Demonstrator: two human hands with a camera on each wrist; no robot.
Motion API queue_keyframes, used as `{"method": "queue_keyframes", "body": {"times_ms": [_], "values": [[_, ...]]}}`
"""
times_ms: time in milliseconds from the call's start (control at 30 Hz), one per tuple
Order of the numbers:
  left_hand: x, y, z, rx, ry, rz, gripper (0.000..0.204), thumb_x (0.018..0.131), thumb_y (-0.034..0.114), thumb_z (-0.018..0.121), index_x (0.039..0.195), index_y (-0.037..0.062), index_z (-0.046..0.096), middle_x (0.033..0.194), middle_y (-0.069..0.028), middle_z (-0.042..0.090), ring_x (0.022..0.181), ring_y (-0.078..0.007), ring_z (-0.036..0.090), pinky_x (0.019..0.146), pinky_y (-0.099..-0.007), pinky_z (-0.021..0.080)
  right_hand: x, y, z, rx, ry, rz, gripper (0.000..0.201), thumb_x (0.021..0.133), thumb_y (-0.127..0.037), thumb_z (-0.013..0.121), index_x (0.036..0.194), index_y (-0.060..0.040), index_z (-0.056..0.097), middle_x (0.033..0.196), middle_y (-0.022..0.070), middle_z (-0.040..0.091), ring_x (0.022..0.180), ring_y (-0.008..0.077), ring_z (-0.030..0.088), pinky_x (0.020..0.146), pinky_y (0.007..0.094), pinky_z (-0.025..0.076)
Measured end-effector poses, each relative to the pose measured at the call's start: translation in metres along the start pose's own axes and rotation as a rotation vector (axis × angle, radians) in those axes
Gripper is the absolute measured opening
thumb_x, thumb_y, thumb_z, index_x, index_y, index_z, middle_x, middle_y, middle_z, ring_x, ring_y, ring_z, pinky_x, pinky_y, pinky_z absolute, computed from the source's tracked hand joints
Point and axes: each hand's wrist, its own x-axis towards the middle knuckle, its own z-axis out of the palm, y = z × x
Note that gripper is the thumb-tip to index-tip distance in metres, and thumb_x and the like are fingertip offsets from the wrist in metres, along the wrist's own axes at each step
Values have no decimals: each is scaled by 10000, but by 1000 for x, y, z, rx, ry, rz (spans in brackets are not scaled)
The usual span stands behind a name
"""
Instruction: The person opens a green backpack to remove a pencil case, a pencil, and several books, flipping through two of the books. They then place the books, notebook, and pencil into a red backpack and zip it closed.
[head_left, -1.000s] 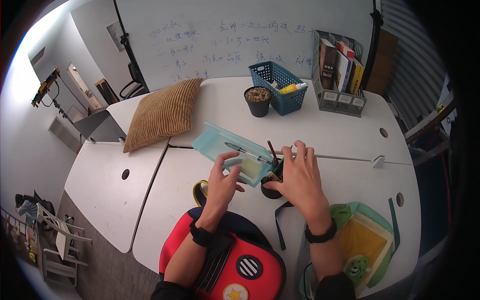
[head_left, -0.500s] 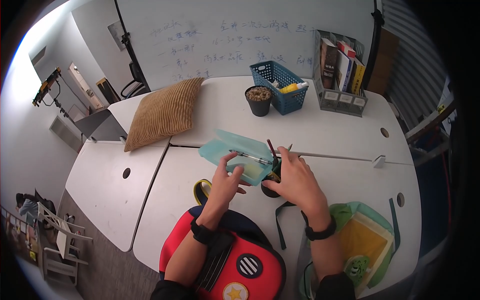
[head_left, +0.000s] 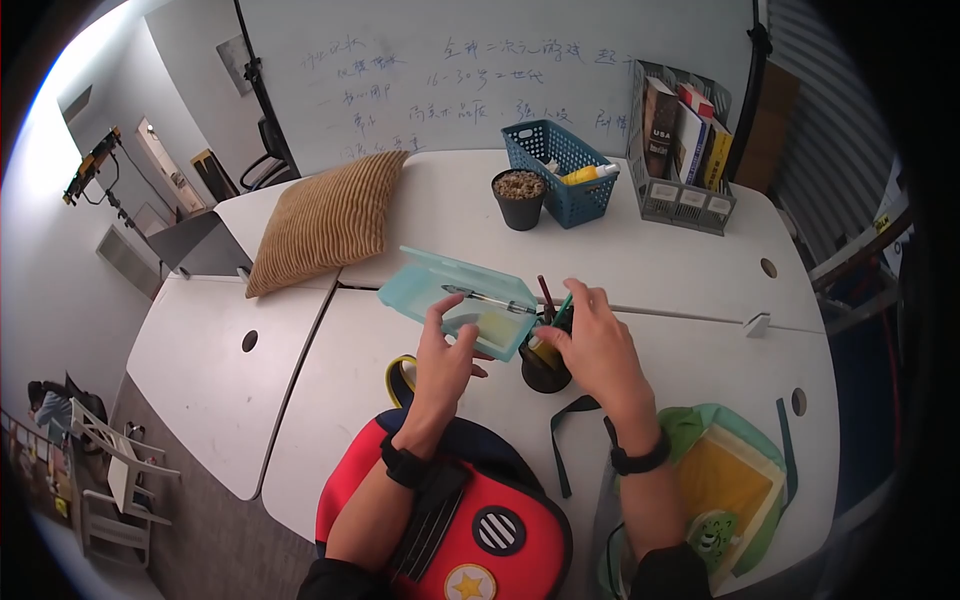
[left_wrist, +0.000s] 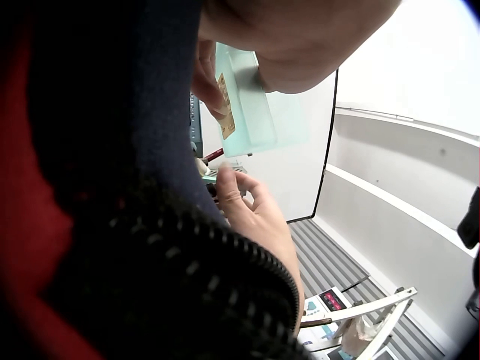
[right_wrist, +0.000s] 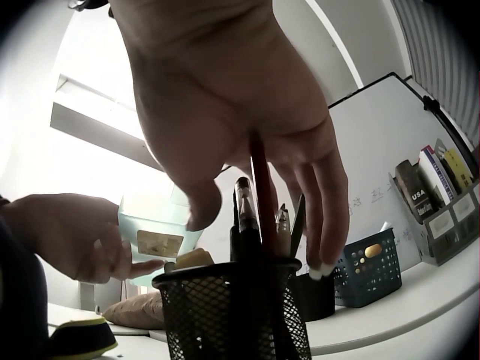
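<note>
My left hand (head_left: 445, 360) grips the near edge of an open, translucent teal pencil case (head_left: 415, 288), tilted above the table. Inside lie a pen (head_left: 487, 298) and a yellowish piece with a label. The right hand (head_left: 605, 350) is over a black mesh pen cup (head_left: 545, 376). In the right wrist view its thumb (right_wrist: 202, 206) and fingers (right_wrist: 330, 202) are spread apart on either side of the upright pens. A dark red pencil (right_wrist: 262, 191) and a clear-barrelled pen (right_wrist: 244, 206) stand there; a green pencil (head_left: 563, 308) shows beside the right fingers in the head view.
A red and navy backpack (head_left: 370, 500) lies in front, a green and yellow bag (head_left: 740, 485) at the right. Further back are a brown cushion (head_left: 325, 225), a potted plant (head_left: 518, 208), a blue basket (head_left: 580, 205) and a grey book rack (head_left: 685, 212).
The right hand has come down over the pens, and the green pencil shows more. The pencil case dipped and turned, then swung back left in the left hand.
</note>
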Motion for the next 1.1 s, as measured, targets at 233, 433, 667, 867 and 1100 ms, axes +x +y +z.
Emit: {"method": "queue_keyframes", "body": {"times_ms": [233, 433, 667, 867, 1100], "values": [[0, 1, 1, -5, 29, 12, 504, 930, 112, 529, 1420, 63, 422, 1135, -198, 586, 766, -202, 688, 556, -280, 543, -4, -15, -7, 16, -204, 17, 808, 681, -350, 896, 1305, -25, 497, 1147, 234, 604, 945, 419, 673, 836, 471, 552], [2, -3, 1, 50, 10, 11, 507, 932, 126, 537, 1421, 58, 419, 1160, -211, 586, 756, -218, 706, 541, -278, 542, 4, -1, -1, 127, -130, -34, 730, 684, -299, 891, 1245, -16, 520, 977, 216, 665, 941, 384, 677, 839, 445, 546], [3, -7, 1, 74, -7, -37, 562, 943, 169, 549, 1466, 57, 376, 1165, -218, 618, 758, -221, 717, 535, -279, 546, 3, 5, -19, 217, 90, -70, 575, 793, -308, 811, 1220, -29, 546, 992, 196, 680, 900, 381, 683, 824, 440, 543], [4, -6, 1, 58, -4, -36, 575, 940, 155, 541, 1472, 41, 354, 1164, -228, 625, 754, -221, 721, 532, -283, 558, 15, 41, -44, 305, 243, 231, 364, 904, -294, 698, 1118, -6, 638, 893, 195, 718, 809, 359, 700, 771, 416, 545], [6, -10, 0, 61, 1, 4, 569, 934, 109, 528, 1462, 16, 339, 1153, -246, 629, 740, -230, 733, 527, -290, 582, 10, 43, -33, 282, -338, 290, 305, 913, -271, 630, 905, 27, 691, 800, 198, 709, 706, 314, 702, 695, 382, 551]]}}
